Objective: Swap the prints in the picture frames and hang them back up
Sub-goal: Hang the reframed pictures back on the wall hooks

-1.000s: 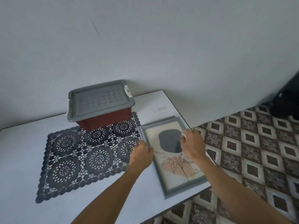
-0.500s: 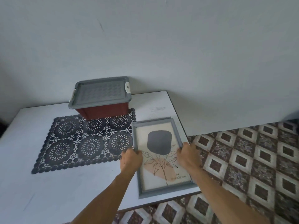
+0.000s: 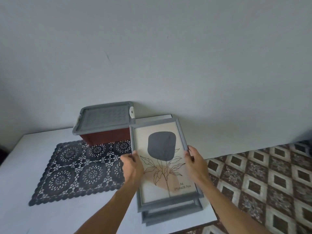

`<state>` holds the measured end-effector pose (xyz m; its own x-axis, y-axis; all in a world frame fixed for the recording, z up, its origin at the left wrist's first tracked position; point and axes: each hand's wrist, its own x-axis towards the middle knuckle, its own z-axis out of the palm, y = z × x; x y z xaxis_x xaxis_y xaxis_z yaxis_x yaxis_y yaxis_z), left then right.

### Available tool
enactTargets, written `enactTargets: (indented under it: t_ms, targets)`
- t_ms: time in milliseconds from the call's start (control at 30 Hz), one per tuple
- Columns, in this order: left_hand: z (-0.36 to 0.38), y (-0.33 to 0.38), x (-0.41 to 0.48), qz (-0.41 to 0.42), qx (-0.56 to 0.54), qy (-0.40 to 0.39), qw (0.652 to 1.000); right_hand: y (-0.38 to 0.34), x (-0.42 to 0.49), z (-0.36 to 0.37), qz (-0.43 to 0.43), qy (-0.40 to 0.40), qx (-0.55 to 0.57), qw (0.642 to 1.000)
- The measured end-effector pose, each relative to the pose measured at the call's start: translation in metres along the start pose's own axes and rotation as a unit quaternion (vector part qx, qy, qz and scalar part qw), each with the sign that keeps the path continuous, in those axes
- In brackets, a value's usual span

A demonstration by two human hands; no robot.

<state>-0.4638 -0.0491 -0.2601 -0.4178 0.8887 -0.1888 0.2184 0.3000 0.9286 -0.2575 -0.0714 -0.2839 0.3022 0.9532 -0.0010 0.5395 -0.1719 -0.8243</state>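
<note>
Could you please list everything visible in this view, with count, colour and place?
picture frame: one, grey, leaf-drawing print, held over the table's right end
second frame: one, grey, lying on the table beneath the first
storage box: one, red-brown with grey lid, at the table's back, partly on the mat
lace mat: one, black, mid-table
table: one, white, against the wall
wall: pale grey, behind
floor: brown patterned tiles, right
left hand: grips the frame's left edge
right hand: grips the frame's right edge
</note>
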Motion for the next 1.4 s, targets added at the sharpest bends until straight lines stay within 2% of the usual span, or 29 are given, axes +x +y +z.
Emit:
enactTargets:
  t_ms: [167,367,500,833,1033,1233,1400]
  targets:
    - [0.000,0.045,0.012,0.072,-0.017,-0.019,0.997,-0.024,0.012,-0.018,0.003,-0.045,0.037,0.998]
    - [0.009,0.112,0.029,0.137,-0.048,-0.024,0.989,-0.059,0.053,-0.049,-0.042,0.023,0.104,0.993]
    - [0.026,0.168,0.037,0.182,-0.061,-0.008,0.981,-0.087,0.089,-0.083,-0.077,0.034,0.133,0.988]
    - [0.126,0.291,0.024,0.241,-0.088,0.031,0.966,-0.102,0.194,-0.207,-0.139,0.076,0.149,0.976]
    - [0.180,0.343,0.004,0.264,-0.114,0.022,0.957,-0.102,0.235,-0.284,-0.183,0.091,0.137,0.969]
    - [0.217,0.374,-0.007,0.330,-0.066,-0.026,0.941,-0.113,0.269,-0.339,-0.209,0.144,0.182,0.950]
    - [0.238,0.422,-0.001,0.394,-0.047,-0.003,0.918,-0.144,0.302,-0.384,-0.268,0.179,0.176,0.930]
